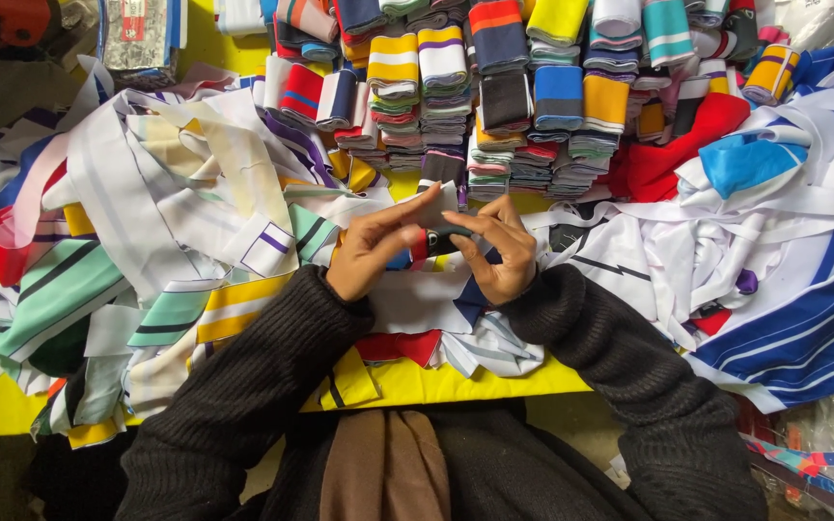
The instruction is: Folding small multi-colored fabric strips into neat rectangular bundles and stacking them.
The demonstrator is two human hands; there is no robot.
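At the near edge of the yellow tabletop (456,382), just in front of the person's body, a small folded strip of knit fabric (433,224) is held up between both hands, white on its upper part with a dark and red section lower down. The left hand (371,249) is closed on the strip's left end, thumb and forefingers pinching it, while the right hand (496,253) is closed on its right side with fingers curled over the dark part; the two-handed pinch appears to keep the folded layers aligned and flat. The strip is raised slightly above the loose pieces beneath it, not resting on them. Black knit sleeves (243,396) cover both forearms, which are brought in from the near edge and angled inward so that the hands meet at the middle. Along the far edge, stacks of folded striped rib pieces (494,106) are packed side by side in rows, seemingly sorted by colour: yellow, red, navy, orange, teal. At the left side a loose heap of white, green and yellow striped fabric strips (147,222) is spread unfolded, spilling over the left edge. At the right side a pile of white and blue striped cloth (803,260) lies draped toward the near right corner, with a red piece (673,154) just beside the stacks. A red tool at the far left corner is too cropped to identify.
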